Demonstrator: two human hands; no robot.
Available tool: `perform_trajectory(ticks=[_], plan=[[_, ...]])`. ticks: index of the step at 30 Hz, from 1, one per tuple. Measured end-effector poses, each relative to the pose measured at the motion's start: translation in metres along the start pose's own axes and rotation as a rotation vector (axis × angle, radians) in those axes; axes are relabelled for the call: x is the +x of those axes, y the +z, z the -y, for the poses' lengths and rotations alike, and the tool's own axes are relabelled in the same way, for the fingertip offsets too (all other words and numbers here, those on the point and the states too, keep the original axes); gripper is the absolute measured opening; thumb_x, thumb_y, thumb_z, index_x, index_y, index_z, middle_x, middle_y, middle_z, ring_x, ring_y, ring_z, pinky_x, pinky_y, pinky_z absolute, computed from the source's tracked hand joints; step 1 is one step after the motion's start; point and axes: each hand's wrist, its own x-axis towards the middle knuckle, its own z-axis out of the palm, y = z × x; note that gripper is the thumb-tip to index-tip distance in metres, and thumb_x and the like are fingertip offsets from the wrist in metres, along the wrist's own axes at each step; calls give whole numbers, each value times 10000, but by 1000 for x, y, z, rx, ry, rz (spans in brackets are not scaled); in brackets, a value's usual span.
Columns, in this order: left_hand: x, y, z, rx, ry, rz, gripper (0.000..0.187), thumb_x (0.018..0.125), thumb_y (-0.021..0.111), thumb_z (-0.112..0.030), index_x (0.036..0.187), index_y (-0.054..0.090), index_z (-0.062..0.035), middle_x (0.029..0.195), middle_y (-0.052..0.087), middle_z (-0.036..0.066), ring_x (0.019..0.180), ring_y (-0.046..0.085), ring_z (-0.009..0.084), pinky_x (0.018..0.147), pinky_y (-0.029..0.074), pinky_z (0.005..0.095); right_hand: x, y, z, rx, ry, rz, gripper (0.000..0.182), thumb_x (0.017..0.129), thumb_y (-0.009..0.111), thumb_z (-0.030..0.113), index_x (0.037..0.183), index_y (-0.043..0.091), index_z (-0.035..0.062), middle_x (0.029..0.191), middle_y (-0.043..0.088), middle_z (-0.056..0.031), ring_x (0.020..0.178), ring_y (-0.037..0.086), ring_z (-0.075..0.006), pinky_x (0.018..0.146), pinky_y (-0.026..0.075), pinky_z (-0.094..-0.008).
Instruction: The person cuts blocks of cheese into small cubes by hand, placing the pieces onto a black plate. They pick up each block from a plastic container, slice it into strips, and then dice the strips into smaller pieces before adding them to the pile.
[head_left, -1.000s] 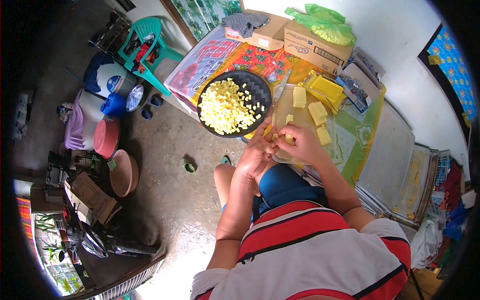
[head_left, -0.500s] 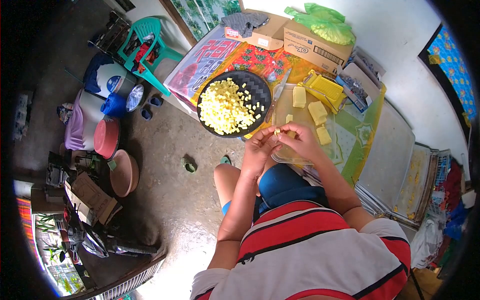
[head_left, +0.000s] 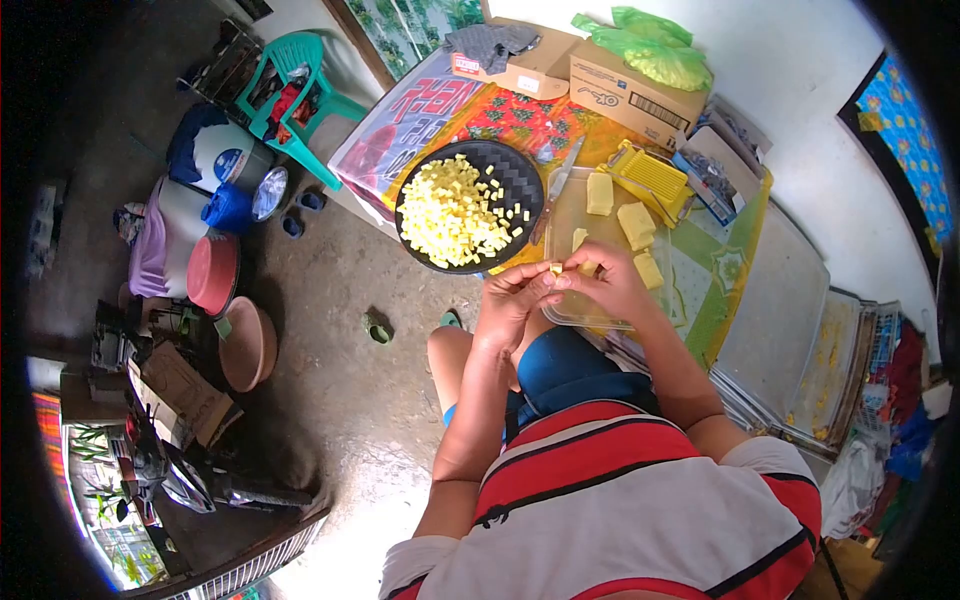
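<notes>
A small yellow cube (head_left: 556, 269), which looks like cheese, is pinched between the fingertips of both hands. My left hand (head_left: 508, 305) holds it from the left, while my right hand (head_left: 612, 285) meets it from the right. Under and beyond my hands lies a clear plastic tray (head_left: 570, 212) with several larger yellow blocks (head_left: 636, 226) in it. Part of one piece is hidden behind my right hand. A round black tray (head_left: 520, 180) on the left carries a heap of small yellow cubes (head_left: 450, 210).
A knife (head_left: 566, 170) lies along the clear tray's left edge. The yellow slicer (head_left: 648, 180) sits at its far right corner. Cardboard boxes (head_left: 630, 100) and a green plastic bag (head_left: 650, 50) stand at the table's back. Metal trays (head_left: 770, 290) lean at the right.
My fingers have shifted slightly around the small yellow cube, and my right hand has turned a little. The blocks and the heap look the same.
</notes>
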Motion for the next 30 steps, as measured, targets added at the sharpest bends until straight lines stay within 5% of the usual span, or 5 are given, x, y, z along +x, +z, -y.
perform_trajectory(ticks=[11,23,26,30], plan=[[0,-3,-3,-8,6,41,185,876,604,-87,1017,618,33,915,656,113,738,652,178,695,562,296,0,2,2,2,-27,-35,169,779,726,177,864,664,44,756,620,2,567,494,-31,461,358,-202],[0,-4,-1,-69,-19,34,190,901,570,-117,1037,598,13,897,651,101,720,642,162,679,556,306,0,1,2,99,175,-3,179,792,696,183,894,658,41,763,625,26,534,433,3,454,325,-179],[0,-7,-1,-176,-34,12,174,896,575,-136,1013,597,-10,882,647,79,721,639,157,672,557,314,13,9,-14,176,266,-86,195,798,687,202,905,659,41,768,639,-3,548,475,-36,487,367,-215],[4,-23,8,-319,-89,-52,150,876,598,-169,965,599,-49,867,640,47,724,628,147,659,554,314,46,24,-46,-222,99,-113,187,794,661,238,874,660,69,800,648,-69,653,591,-183,600,453,-325]])
